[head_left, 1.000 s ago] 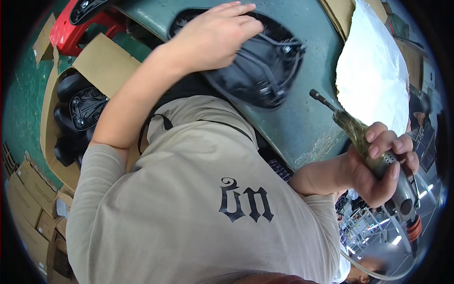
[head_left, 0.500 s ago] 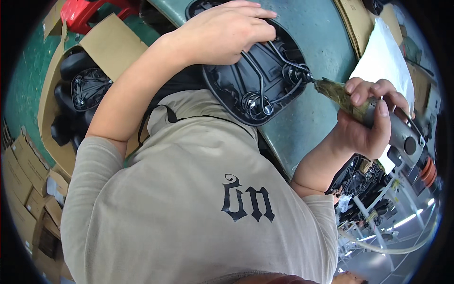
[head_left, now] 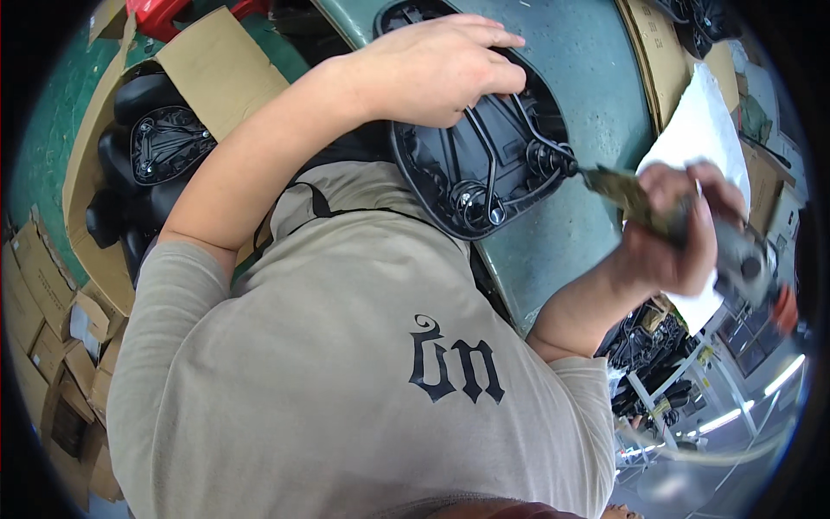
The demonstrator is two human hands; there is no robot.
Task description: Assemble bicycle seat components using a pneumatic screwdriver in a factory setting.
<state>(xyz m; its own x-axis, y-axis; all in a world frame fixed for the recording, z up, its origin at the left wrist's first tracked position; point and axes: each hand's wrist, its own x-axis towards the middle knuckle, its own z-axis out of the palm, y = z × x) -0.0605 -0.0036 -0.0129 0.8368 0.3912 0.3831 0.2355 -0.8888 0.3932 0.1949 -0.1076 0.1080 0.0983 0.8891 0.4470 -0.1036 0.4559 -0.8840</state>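
A black bicycle saddle (head_left: 428, 169) lies upside down on the green tabletop, close against my body. Its metal rails and two coil springs (head_left: 471, 201) face up. My left hand (head_left: 450, 69) rests over the rails with its fingers curled around them, hiding the middle of the saddle. In my right hand (head_left: 679, 229) is a grey power screwdriver (head_left: 745, 259), its front part wrapped in worn brownish tape. The tool's tip points left at the bolt end beside the right-hand spring. Blur hides whether the tip touches it.
The green table (head_left: 605, 95) runs under the saddle. To the left, an open cardboard box (head_left: 225, 65) holds several black saddles (head_left: 169, 145). White sheet material (head_left: 705, 112) hangs behind my right hand. Cartons (head_left: 43, 277) are stacked at the lower left; a red stool (head_left: 156, 17) stands at the top.
The view has shifted a little, so saddle and left hand appear slightly to the right and lower. The right hand and screwdriver are now blurred by motion, still by the same bolt end.
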